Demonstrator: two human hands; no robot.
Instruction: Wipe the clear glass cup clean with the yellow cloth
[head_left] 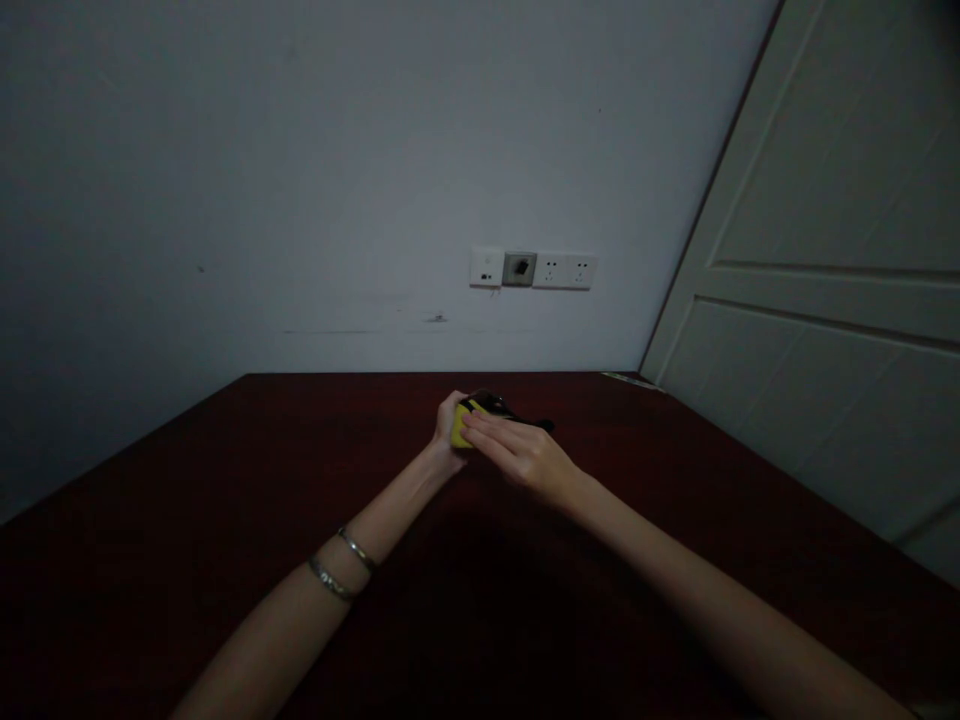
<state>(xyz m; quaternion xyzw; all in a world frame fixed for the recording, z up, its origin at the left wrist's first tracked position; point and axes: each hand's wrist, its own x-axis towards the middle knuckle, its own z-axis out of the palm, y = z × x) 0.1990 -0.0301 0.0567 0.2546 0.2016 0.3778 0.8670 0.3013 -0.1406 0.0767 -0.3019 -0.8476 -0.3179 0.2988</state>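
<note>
Over the table's far half, a small yellow-and-black object (460, 428), shaped like a tape measure, is held between both hands. My left hand (448, 420) is wrapped round its left side, with most of the fingers hidden behind it. The fingers of my right hand (529, 452) are pressed together on its yellow face; the right thumb cannot be seen. A black part like a strap (517, 412) sticks out to the right, beyond the right hand's knuckles. Dim light and the hands hide the object's details.
The dark red tabletop (315, 450) reaches back to a pale wall (337, 180). Sockets (551, 270) are set in the wall above its far edge. A white panelled door (840, 300) stands along the right side. A thin flat strip (632, 381) lies at the far right corner.
</note>
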